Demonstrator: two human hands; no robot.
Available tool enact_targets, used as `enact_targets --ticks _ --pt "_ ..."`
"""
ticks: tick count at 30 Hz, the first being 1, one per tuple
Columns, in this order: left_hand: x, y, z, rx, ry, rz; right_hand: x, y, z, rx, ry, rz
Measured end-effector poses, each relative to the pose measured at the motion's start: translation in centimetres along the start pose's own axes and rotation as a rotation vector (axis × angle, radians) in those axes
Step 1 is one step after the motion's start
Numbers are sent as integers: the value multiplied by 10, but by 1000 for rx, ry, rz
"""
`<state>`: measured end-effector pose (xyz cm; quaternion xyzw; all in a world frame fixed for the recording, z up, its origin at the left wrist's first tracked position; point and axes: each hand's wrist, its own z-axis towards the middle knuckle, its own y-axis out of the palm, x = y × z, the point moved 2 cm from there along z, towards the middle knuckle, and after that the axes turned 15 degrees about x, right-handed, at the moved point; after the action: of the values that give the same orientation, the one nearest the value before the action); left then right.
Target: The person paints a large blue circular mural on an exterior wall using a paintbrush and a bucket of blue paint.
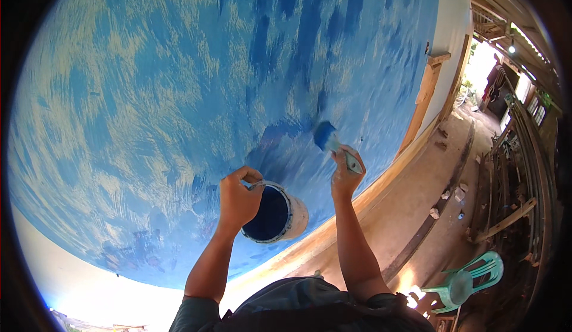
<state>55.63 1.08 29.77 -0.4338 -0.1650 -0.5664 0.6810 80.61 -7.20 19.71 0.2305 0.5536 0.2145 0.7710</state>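
My left hand (239, 198) is closed on the rim of a white paint bucket (297, 216), tilted so that its mouth shows. Dark blue paint (268, 213) lies inside it. My right hand (347, 171) grips the pale handle of a wide paintbrush (325, 136) whose bristles are loaded with blue. The bristles are against or very near a large board (179, 93) covered in streaky blue strokes, with paler patches showing through on its left. Darker blue streaks run down its upper middle.
A green plastic chair (462, 284) stands at the lower right. Long wooden poles (524, 165) lean along the right side. Small stones (459, 194) lie on the dirt floor (405, 213). A wooden post (422, 99) borders the board, and a lit bulb (511, 49) hangs at upper right.
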Motion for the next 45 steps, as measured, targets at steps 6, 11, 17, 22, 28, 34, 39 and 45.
enact_targets --ticks 6,11,17,22,28,34,39,45 --pt "3 -2 -9 36 4 -17 -13 28 -37 -207 200 269" --pt "-5 -6 -13 -5 -82 -68 37 -19 -5 -30 -132 -136" --pt "-15 -14 -23 -46 -230 -138 -34 31 5 -140 -439 91" --pt "-17 -27 -35 -54 -399 -239 -49 38 -62 -518 -647 37" --pt "-27 -15 -40 -102 -505 -381 -67 37 -37 -871 -530 99" --pt "-30 -9 -38 -96 -570 -486 53 -3 15 22 157 309" --pt "-22 14 -32 -183 -618 -552 150 -99 27 301 258 -216" --pt "-16 19 -31 -185 -618 -622 41 26 50 238 194 44"
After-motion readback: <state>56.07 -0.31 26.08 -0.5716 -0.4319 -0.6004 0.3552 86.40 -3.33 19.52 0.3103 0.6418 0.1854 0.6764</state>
